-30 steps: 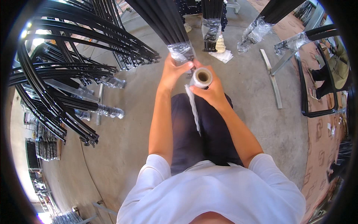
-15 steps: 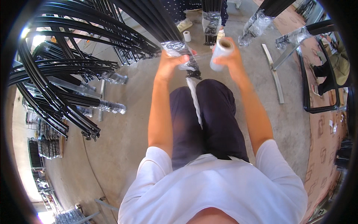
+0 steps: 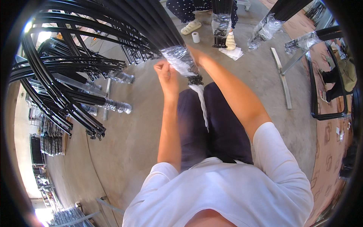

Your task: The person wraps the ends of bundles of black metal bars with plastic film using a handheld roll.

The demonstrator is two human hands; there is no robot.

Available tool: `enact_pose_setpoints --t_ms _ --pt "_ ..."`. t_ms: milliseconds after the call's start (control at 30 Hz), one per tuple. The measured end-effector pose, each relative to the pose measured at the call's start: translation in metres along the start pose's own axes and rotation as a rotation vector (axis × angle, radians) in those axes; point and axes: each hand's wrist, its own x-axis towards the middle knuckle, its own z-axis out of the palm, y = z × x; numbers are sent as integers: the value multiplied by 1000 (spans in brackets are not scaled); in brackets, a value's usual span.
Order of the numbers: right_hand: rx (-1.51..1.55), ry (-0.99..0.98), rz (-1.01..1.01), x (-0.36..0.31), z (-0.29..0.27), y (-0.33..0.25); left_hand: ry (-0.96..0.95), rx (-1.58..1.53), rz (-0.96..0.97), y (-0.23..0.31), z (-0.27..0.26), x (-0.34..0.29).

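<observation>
A bundle of black metal tubes (image 3: 153, 26) slants down in front of me, its low end wrapped in clear stretch film (image 3: 177, 59). Just left of the wrapped part, my left hand (image 3: 166, 75) is closed with its fingers curled; whether anything is in them cannot be made out. My right hand (image 3: 196, 56) reaches round the right side of the bundle, and its fingers are hidden behind it. The film roll is out of sight. From the bundle's lower tip, a twisted whitish strip (image 3: 201, 104) hangs over my dark trousers.
Many curved black tubes (image 3: 49, 92) with wrapped ends stand at left. Other wrapped bundles (image 3: 222, 24) are ahead and to the right. A white roll (image 3: 195, 37) and paper sheets (image 3: 235, 53) lie on the floor near a person's shoe (image 3: 191, 28). A metal bar stand (image 3: 281, 77) is at right.
My right hand, which held the film roll out to the right, has moved left behind the bundle. My left hand has come off the wrapped part to its left side.
</observation>
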Motion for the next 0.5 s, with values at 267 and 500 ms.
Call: enact_pose_setpoints --t_ms 267,500 --pt "529 57 130 -8 10 -3 -56 -856 -412 -2 17 5" --pt "207 259 -297 -83 38 -15 93 -878 -356 5 24 1"
